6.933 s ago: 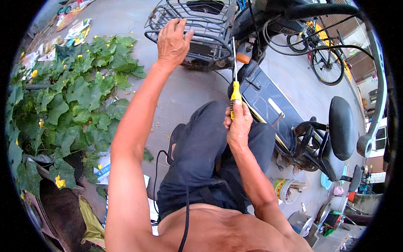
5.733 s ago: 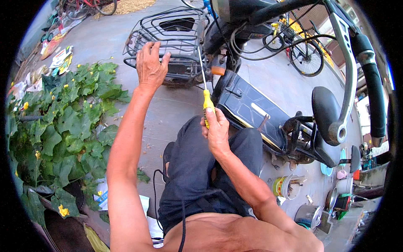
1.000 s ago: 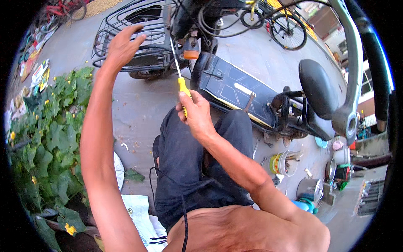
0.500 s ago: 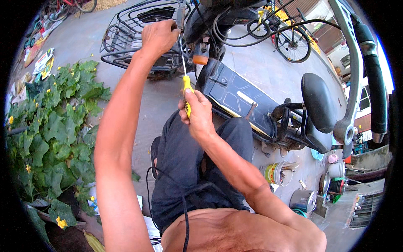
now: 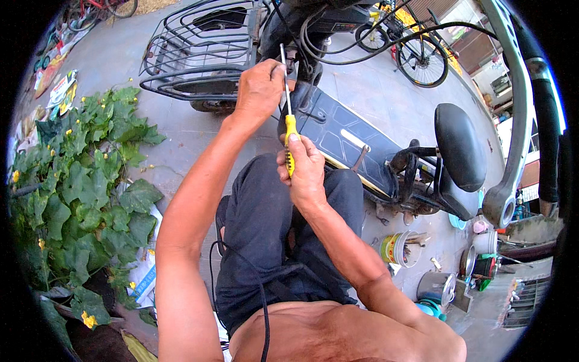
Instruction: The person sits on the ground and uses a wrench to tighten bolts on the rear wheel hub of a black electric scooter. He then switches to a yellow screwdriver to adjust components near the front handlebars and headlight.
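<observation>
My right hand (image 5: 302,166) is closed round the yellow handle of a screwdriver (image 5: 290,124), whose metal shaft points up toward the front column (image 5: 277,24) of a black electric scooter. My left hand (image 5: 259,90) has its fingertips bent together beside the shaft, just right of the wire basket (image 5: 193,54); whether they grip anything I cannot make out. An orange reflector is mostly hidden behind that hand. The black footboard (image 5: 338,139) with a metal tool lying on it extends rightward below the column, and cables (image 5: 362,57) loop above it.
A leafy plant (image 5: 84,199) spreads along the left. The scooter seat (image 5: 458,148) and a silver curved bar (image 5: 506,151) are at the right. Bicycles (image 5: 422,60) stand at the back. Buckets and pots (image 5: 399,249) sit at lower right. A black cord (image 5: 262,289) hangs over my lap.
My left hand has left the basket, moving right and then down onto the area by the screwdriver shaft, fingers bending together. My right hand has shifted slightly right with the screwdriver.
</observation>
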`<action>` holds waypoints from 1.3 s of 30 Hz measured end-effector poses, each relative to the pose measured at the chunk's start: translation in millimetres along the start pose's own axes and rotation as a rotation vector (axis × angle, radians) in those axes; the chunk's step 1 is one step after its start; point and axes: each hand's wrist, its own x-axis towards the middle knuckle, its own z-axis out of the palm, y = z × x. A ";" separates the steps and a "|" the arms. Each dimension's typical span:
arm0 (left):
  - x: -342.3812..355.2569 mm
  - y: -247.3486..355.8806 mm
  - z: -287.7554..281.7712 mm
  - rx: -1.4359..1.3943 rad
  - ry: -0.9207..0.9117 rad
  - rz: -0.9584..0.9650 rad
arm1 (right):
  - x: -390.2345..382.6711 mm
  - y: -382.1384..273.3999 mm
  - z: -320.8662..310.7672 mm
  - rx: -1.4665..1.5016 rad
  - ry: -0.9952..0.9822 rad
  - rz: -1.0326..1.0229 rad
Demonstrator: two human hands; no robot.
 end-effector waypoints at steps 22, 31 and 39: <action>101.4 -40.7 -62.0 0.713 -0.126 0.068 | 27.7 29.6 34.2 0.147 -0.145 0.115; 66.3 -85.8 -99.5 0.728 0.072 0.426 | 28.7 36.8 23.9 0.183 -0.158 0.149; 49.0 -30.8 -95.9 0.484 0.230 0.360 | 29.5 37.9 24.1 0.298 -0.249 0.239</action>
